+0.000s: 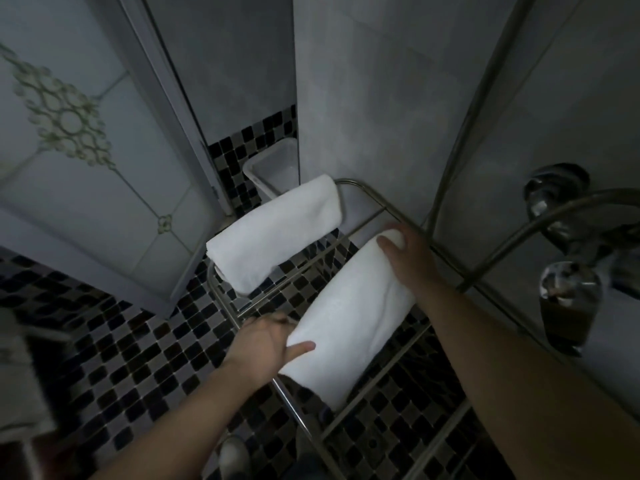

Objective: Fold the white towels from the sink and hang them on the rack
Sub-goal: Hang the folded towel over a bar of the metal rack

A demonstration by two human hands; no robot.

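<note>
Towel (349, 317) across rack (363, 216) bars, long axis diagonal, near-left to far-right.

Two folded towels lie across the rack's bars (360, 223), the far towel (277, 233) behind and left of the near towel (349, 313). The left hand (263, 344) rests at the near towel's near-left end, the right hand (412, 254) on its far end. A bin (266, 168) stands on the floor behind the rack, and taps (561, 216) sit to the right.
</note>
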